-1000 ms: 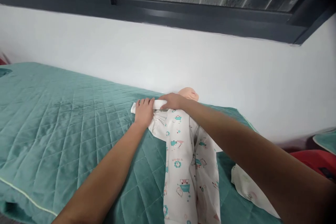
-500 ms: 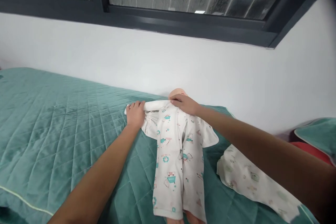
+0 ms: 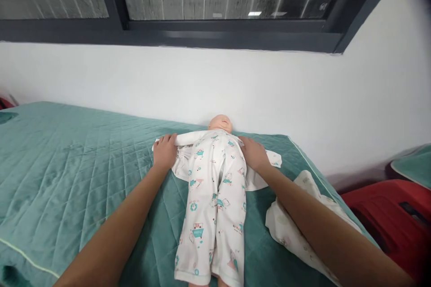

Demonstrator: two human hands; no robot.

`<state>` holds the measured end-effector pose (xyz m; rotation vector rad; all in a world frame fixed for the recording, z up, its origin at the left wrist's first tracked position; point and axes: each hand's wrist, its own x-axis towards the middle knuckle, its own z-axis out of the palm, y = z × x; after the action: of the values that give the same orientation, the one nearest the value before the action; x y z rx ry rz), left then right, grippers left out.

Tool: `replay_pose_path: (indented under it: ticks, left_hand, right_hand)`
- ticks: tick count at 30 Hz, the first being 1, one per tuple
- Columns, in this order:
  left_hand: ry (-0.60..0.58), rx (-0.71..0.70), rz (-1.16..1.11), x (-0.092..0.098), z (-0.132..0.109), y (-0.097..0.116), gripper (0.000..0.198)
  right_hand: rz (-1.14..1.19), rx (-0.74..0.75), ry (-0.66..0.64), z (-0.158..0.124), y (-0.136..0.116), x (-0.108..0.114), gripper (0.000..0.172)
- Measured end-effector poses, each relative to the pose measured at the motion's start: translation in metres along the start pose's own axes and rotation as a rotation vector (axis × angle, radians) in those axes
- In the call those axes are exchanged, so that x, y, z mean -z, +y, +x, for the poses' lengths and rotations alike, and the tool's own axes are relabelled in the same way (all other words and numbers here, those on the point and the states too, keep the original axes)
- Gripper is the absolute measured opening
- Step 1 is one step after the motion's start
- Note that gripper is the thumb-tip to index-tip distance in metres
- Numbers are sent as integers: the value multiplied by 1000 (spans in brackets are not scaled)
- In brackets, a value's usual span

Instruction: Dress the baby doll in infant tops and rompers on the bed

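A baby doll [image 3: 220, 122] lies on its back on a green quilted cover, its head by the wall and its feet at the lower edge of view. White baby clothes [image 3: 215, 202] printed with small teal and pink pictures cover its body and legs. My left hand [image 3: 164, 150] is closed around the end of the white sleeve [image 3: 191, 137] stretched out to the left. At the doll's other shoulder, my right hand [image 3: 254, 153] grips the cloth, its fingertips partly hidden. Another sleeve end [image 3: 274, 158] sticks out beyond that hand.
The green quilted cover [image 3: 84, 166] spreads left toward the white wall [image 3: 168, 80]. A crumpled printed white cloth [image 3: 289, 228] lies partly under my right forearm. Beyond the right edge stands a red case [image 3: 380, 210]. A dark-framed window [image 3: 229, 36] is above.
My right hand has moved from the doll's neck down to its shoulder side, uncovering the head. My left hand stays on the sleeve. The view has shifted slightly.
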<state>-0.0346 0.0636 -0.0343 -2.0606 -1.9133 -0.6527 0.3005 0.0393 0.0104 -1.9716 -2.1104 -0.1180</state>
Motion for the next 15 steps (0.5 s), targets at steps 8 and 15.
replay_pose_path:
  ticks: [8,15]
  left_hand:
    - [10,-2,42,0,-1,4,43]
    - [118,45,-248,16,-18,21,43]
  right_hand:
    - [176,-326,84,-1,25,0,42]
    - [202,-291,95,-4,15,-3,39]
